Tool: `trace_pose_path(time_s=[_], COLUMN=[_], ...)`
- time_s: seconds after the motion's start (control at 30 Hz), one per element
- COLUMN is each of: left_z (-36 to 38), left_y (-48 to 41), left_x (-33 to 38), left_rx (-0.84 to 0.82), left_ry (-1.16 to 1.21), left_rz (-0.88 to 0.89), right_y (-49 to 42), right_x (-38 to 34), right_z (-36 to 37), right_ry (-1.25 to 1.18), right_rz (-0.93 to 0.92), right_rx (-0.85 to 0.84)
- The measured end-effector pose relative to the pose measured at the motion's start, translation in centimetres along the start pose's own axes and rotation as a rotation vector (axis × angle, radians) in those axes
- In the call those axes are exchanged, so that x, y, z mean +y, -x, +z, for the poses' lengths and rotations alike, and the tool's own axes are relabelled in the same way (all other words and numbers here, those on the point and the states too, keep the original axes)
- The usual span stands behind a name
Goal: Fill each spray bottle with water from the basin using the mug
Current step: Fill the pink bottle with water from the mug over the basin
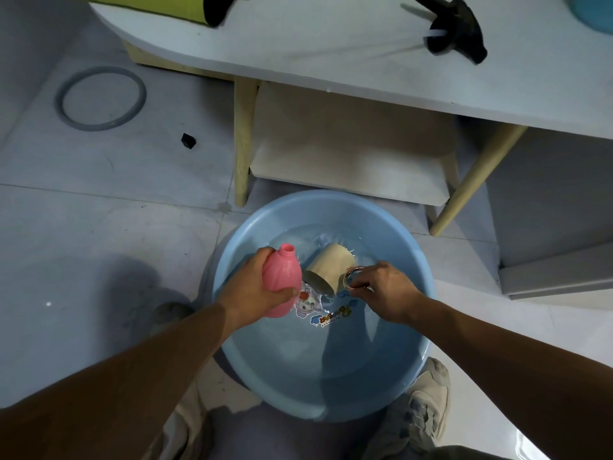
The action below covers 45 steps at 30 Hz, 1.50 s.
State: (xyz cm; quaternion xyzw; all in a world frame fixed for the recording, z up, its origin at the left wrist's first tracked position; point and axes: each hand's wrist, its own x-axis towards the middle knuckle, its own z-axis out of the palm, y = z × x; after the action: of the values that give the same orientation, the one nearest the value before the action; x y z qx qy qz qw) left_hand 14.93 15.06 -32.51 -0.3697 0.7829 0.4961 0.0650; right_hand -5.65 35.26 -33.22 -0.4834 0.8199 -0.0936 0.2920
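Observation:
A light blue basin (391, 227) with water sits on the floor between my feet. My left hand (255, 287) grips a pink spray bottle (282, 277) with no cap, its open neck pointing up and away, over the basin's left side. My right hand (381, 287) holds the ring handle of a cream mug (331, 263). The mug lies tilted on its side, its mouth dipped into the water beside the bottle.
A white table (331, 54) with wooden legs and a low shelf (348, 154) stands just beyond the basin. A black spray head (457, 31) lies on the tabletop. A grey ring (99, 97) and a small black piece (188, 141) lie on the tiled floor at left.

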Motion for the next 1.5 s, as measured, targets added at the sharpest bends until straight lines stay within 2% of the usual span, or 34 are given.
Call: trace_pose_path(time_s=[0.13, 0.27, 0.47, 0.73, 1.0, 1.5], left_z=[-0.4, -0.9, -1.1, -0.6, 0.0, -0.8], left_y=[0.3, 0.7, 1.2, 1.8, 3.1, 4.4], left_x=[0.2, 0.5, 1.1, 3.9, 7.6, 8.9], left_rx=[0.049, 0.1, 0.069, 0.025, 0.056, 0.058], left_ry=[0.006, 0.044, 0.03, -0.028, -0.024, -0.023], left_rz=[0.018, 0.04, 0.062, 0.163, 0.279, 0.274], right_y=[0.4, 1.2, 2.5, 6.1, 10.3, 12.1], right_x=[-0.5, -0.5, 0.2, -1.5, -4.9, -7.7], right_z=[-0.9, -2.1, -5.3, -12.1, -16.8, -18.0], right_ry=[-0.439, -0.791, -0.979, -1.0, -0.871, -0.642], right_rz=[0.177, 0.258, 0.253, 0.161, 0.071, 0.041], right_rx=[0.012, -0.003, -0.003, 0.045, 0.185, 0.305])
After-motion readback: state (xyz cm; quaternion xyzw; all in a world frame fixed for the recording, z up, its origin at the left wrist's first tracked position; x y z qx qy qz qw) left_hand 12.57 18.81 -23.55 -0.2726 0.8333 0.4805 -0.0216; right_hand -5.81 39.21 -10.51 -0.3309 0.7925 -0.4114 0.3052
